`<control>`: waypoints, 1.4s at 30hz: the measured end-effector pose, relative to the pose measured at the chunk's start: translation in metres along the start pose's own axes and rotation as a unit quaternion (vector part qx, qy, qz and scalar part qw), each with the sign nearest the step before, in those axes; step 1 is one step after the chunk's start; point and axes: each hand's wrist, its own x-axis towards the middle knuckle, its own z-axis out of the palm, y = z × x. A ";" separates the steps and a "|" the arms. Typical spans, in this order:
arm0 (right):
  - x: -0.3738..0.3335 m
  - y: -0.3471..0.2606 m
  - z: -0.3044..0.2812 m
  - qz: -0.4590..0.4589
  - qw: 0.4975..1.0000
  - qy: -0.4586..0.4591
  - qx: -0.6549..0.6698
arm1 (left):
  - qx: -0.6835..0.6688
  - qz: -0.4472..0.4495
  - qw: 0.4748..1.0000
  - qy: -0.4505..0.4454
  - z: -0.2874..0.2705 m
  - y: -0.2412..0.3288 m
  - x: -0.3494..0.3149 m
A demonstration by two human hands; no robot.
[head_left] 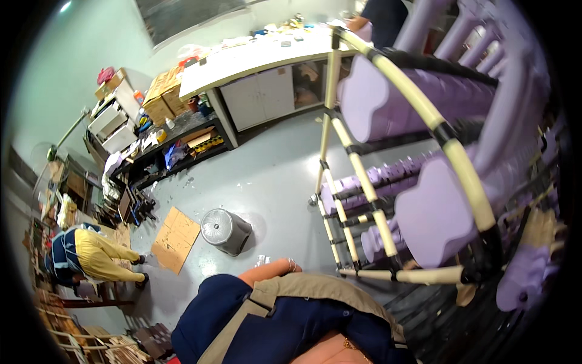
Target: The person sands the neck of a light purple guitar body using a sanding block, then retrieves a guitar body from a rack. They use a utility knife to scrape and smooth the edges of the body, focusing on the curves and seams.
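My left forearm [267,272], with a bracelet at the wrist, bends across the front of my body. Beyond the wrist, the left hand is hidden behind the tan apron [303,285], so its fingers do not show. I cannot make out my right hand. Close on my right stands a rack [418,91] of cream tubes with black joints. Large lilac wavy-edged pieces [431,212] lie on its levels, and lilac rods [479,45] stick out at the top. A grey plastic stool [225,230] is on the floor ahead, apart from me.
Flattened cardboard [176,239] lies left of the stool. A person in yellow trousers [100,255] bends over at the far left; another person [388,21] stands beyond the rack. A cluttered white workbench [248,64] and a low black shelf [176,164] line the back.
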 end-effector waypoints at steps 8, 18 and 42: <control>0.025 -0.117 0.007 -0.047 0.998 0.019 -0.032 | -0.090 -0.039 0.991 0.093 0.018 -0.043 -0.094; 0.056 -0.214 0.001 -0.086 0.991 -0.005 -0.100 | -0.159 -0.091 0.973 0.143 0.028 -0.079 -0.156; 0.282 -0.564 -0.100 -0.270 0.891 -0.147 -0.335 | -0.159 -0.165 0.945 0.235 -0.275 -0.109 -0.224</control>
